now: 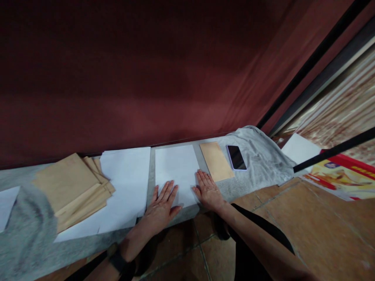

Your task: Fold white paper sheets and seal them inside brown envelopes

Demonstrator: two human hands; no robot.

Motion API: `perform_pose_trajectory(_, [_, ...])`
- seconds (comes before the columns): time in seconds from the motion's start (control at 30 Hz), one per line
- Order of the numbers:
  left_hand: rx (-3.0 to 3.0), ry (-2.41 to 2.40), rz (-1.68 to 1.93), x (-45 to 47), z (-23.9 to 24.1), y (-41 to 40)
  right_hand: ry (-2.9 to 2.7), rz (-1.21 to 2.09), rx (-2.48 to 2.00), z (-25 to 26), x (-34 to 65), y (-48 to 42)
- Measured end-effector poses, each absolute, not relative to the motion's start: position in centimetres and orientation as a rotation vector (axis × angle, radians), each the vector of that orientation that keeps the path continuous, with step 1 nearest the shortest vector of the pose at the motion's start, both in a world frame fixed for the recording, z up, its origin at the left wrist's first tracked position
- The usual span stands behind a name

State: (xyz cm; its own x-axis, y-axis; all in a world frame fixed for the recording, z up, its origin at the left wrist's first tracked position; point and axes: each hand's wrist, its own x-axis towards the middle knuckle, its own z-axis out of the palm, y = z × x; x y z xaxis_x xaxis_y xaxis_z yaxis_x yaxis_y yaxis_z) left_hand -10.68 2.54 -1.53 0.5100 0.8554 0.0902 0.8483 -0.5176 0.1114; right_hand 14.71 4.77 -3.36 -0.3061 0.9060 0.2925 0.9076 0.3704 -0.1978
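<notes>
A white sheet of paper (175, 166) lies on a grey cloth-covered surface in front of me. Flat on its lower left part rests my left hand (162, 208), fingers spread. My right hand (208, 190) lies along the sheet's lower right edge with its fingers stretched out. Just right of the sheet is a single brown envelope (216, 160). To the left, a stack of white paper (129, 179) is partly covered by a pile of brown envelopes (77, 187).
A phone (236, 158) lies right of the single envelope on the grey cloth (258, 156). Another white sheet (7, 205) is at the far left. A dark red wall (146, 86) rises behind. On the tiled floor at right stands a red and yellow box (342, 175), crossed by black bars.
</notes>
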Motion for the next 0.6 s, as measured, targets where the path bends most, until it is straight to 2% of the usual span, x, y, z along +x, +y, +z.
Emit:
perform_pose_trajectory(0.23, [2.539,1.39,0.02,-10.7,0.6,1.7,-2.419,0.098,-1.543,-2.2,16.0,5.6])
perform_pose_trajectory(0.6, [2.48,1.52,0.125,-10.9,1.6,2.2,-2.538,0.371,-1.417,-0.2,19.0,6.8])
